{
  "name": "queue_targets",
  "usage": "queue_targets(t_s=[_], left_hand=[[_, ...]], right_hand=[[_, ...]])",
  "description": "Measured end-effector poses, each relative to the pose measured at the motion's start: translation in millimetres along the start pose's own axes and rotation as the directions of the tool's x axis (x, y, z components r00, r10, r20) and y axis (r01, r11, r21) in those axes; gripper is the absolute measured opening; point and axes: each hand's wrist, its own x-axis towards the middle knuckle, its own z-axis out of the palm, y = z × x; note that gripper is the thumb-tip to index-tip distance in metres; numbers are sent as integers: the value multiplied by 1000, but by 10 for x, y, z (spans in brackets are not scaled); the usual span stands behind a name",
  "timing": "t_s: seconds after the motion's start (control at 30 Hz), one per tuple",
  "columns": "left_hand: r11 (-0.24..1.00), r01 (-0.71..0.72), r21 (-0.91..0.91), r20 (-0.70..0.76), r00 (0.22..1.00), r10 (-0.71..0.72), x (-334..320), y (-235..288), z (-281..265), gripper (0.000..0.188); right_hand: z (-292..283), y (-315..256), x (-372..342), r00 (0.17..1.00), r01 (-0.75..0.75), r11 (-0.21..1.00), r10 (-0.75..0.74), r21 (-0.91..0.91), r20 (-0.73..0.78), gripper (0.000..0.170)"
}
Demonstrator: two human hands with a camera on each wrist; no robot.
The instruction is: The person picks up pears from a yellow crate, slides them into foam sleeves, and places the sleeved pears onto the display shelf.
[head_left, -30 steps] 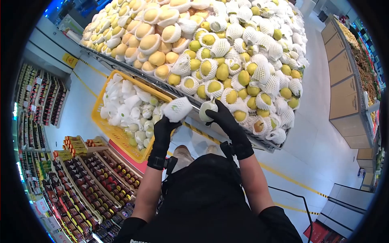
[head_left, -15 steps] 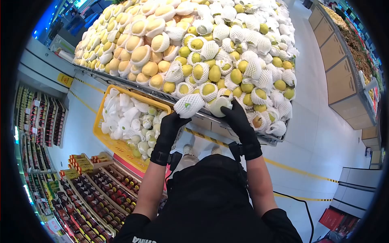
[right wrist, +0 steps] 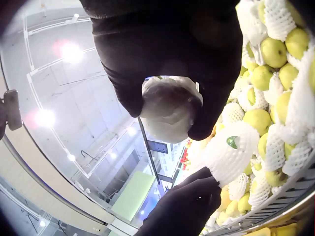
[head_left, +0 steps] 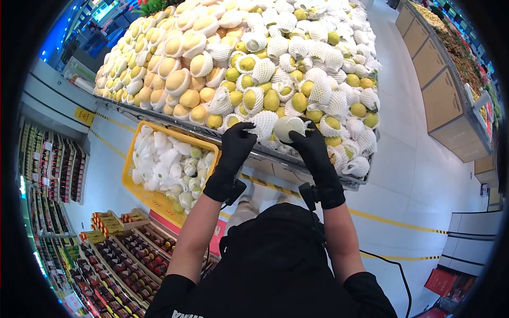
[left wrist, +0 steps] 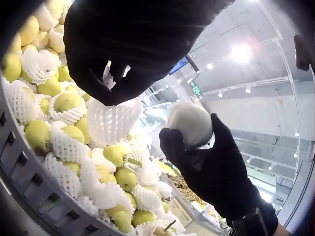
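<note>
In the head view my gloved left hand (head_left: 238, 142) pinches a white foam net sleeve (head_left: 262, 125) over the front edge of the fruit display. The sleeve carries a green sticker, visible in the right wrist view. Just to its right, my gloved right hand (head_left: 314, 151) grips a pale round fruit (head_left: 289, 129) in a thin white wrapper. Thumb and fingers hug the fruit's sides in the right wrist view, where its lower face (right wrist: 170, 120) is bare of the glove. A gap separates fruit and sleeve in the left wrist view.
Yellow-green pears (head_left: 271, 99) and orange-yellow fruit (head_left: 177, 80), many in foam nets, fill the display. A yellow crate (head_left: 127, 180) of white-wrapped fruit and sleeves stands left of me. Packed jar shelves (head_left: 124, 249) are at lower left; another produce stand (head_left: 440, 100) is at right.
My left hand has moved up and turned, its fingers now over the sleeve's top. My right hand has lifted the fruit slightly, and more of its pale surface shows. The head view has shifted.
</note>
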Motion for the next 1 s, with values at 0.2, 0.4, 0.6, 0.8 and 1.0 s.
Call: queue_targets(t_s=[0.2, 0.4, 0.6, 0.8, 1.0], left_hand=[[976, -189, 113, 129, 976, 174, -5, 290, 186, 29], [966, -241, 91, 260, 942, 211, 97, 571, 180, 35], [964, -258, -68, 234, 935, 267, 323, 548, 247, 36], [956, -271, -113, 213, 933, 290, 562, 525, 234, 33], [924, -193, -330, 332, 893, 304, 682, 488, 154, 29]], right_hand=[[236, -309, -169, 997, 24, 942, 4, -335, 82, 52], [112, -161, -8, 970, 79, 809, -196, -583, -141, 58], [116, -137, 95, 918, 133, 651, -365, -747, -154, 61], [227, -240, 198, 871, 250, 512, -489, -822, -40, 63], [340, -222, 285, 846, 182, 447, -525, -876, -93, 64]])
